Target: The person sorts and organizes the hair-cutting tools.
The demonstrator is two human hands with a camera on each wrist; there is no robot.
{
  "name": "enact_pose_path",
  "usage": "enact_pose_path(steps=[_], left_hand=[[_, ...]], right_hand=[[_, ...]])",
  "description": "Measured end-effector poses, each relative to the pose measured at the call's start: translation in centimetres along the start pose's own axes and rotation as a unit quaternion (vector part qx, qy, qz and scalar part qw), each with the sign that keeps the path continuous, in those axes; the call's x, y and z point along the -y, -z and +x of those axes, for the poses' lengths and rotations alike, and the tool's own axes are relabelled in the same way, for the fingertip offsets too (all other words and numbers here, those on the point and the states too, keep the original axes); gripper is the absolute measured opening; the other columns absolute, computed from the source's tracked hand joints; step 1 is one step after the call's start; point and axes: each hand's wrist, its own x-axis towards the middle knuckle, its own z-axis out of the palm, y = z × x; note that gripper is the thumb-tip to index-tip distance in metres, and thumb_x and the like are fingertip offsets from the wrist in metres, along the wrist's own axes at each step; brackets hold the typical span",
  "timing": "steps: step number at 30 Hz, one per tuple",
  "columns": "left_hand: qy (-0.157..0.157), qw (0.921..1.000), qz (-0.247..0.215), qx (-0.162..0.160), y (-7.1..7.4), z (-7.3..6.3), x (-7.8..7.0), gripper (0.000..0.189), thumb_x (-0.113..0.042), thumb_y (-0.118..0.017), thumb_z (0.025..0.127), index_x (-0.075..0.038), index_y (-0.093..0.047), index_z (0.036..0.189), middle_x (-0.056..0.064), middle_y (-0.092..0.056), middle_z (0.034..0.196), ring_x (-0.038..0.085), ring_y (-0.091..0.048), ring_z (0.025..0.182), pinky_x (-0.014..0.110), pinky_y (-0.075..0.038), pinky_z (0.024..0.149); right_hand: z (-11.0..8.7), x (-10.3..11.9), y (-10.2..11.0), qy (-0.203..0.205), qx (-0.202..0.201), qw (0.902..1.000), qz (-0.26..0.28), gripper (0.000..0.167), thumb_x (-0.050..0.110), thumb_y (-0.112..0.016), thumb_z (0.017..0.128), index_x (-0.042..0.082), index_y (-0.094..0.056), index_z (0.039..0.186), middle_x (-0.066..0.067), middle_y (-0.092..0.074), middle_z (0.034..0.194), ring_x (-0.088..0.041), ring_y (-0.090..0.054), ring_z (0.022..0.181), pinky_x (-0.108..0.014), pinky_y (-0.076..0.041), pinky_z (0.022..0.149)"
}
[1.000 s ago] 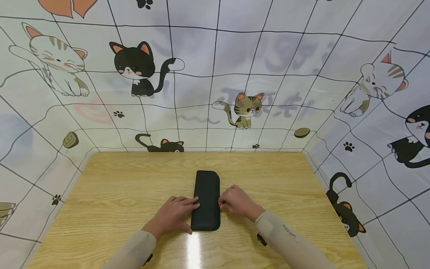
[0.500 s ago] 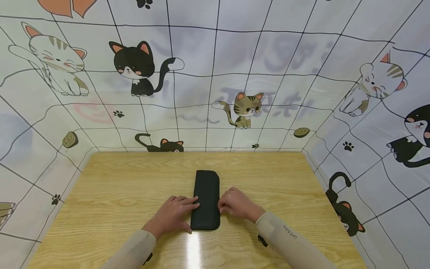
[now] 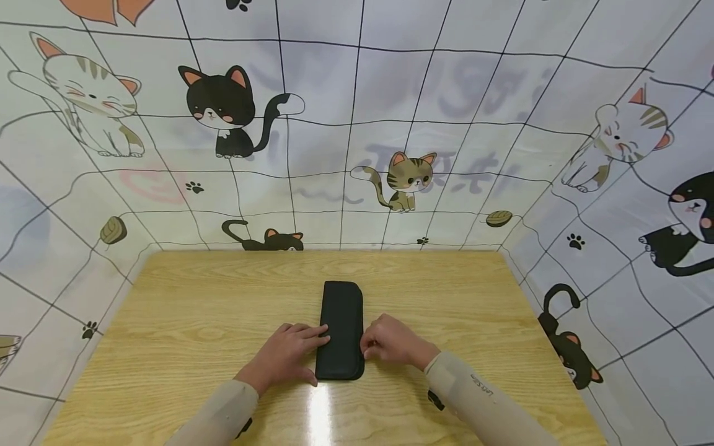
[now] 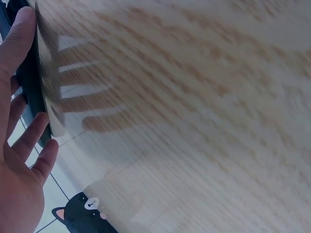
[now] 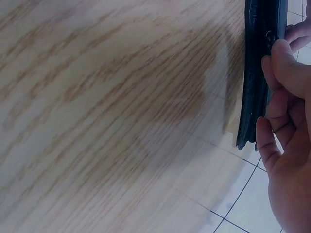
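A black zip case [image 3: 339, 331] lies flat on the wooden table, its long sides running away from me. My left hand [image 3: 287, 356] rests along its left side, fingertips on the top face and thumb by the near left corner. In the left wrist view the fingers [image 4: 34, 131] of that hand are spread and fairly straight. At the case's right side is my right hand [image 3: 395, 341], with curled fingers. The right wrist view shows its thumb and forefinger pinching the zipper pull [image 5: 269, 35] on the zipped edge; the fingertips partly hide the pull.
The wooden table [image 3: 223, 291] ends at a back wall cloth [image 3: 329, 148] printed with cats and grid lines. Similar cloth stands at the left and right sides. A bright light reflection lies on the table in front of the case.
My right hand has slid slightly toward me along the case's right side. The left hand and the case keep their places; the head view has shifted a little.
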Motion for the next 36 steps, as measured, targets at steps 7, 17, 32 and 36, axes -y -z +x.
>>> enact_pose_path(steps=[7, 17, 32, 36], left_hand=[[0.0, 1.0, 0.002, -0.003, -0.2, 0.1, 0.1, 0.086, -0.066, -0.076, 0.063, -0.025, -0.059, 0.137, -0.005, -0.051, 0.147, 0.019, -0.054, 0.125, 0.046, -0.045, 0.1], [-0.004, 0.9992, 0.03, -0.025, -0.5, 0.5, -0.2, 0.086, -0.069, -0.074, 0.063, -0.024, -0.059, 0.136, -0.003, -0.053, 0.146, 0.019, -0.055, 0.123, 0.043, -0.046, 0.099], [0.014, 0.9997, 0.018, -0.007, -0.2, 0.7, -0.7, 0.086, -0.067, -0.075, 0.064, -0.023, -0.059, 0.136, -0.002, -0.052, 0.147, 0.021, -0.054, 0.125, 0.045, -0.045, 0.102], [0.015, 0.9997, 0.017, -0.007, -0.2, 0.7, -0.7, 0.086, -0.067, -0.075, 0.064, -0.023, -0.059, 0.136, -0.002, -0.051, 0.147, 0.021, -0.054, 0.126, 0.045, -0.044, 0.102]], right_hand=[[-0.2, 0.2, 0.0, 0.007, 0.012, 0.9997, 0.018, 0.009, 0.028, -0.075, 0.084, 0.024, -0.072, 0.077, 0.017, -0.064, 0.071, 0.007, -0.048, 0.062, -0.01, -0.04, 0.061], [-0.5, 0.5, -0.3, 0.002, 0.019, 0.9997, 0.015, 0.008, 0.029, -0.075, 0.085, 0.023, -0.074, 0.079, 0.016, -0.064, 0.071, 0.008, -0.048, 0.062, -0.01, -0.041, 0.062], [-0.9, 1.5, 0.0, -0.003, 0.015, 0.9995, -0.026, 0.007, 0.033, -0.077, 0.083, 0.03, -0.074, 0.077, 0.022, -0.065, 0.071, 0.011, -0.051, 0.064, -0.023, -0.047, 0.084], [-1.0, 1.7, -0.1, -0.013, 0.01, 0.9997, -0.019, 0.006, 0.033, -0.078, 0.082, 0.029, -0.075, 0.077, 0.021, -0.068, 0.072, 0.013, -0.051, 0.063, -0.021, -0.048, 0.082]])
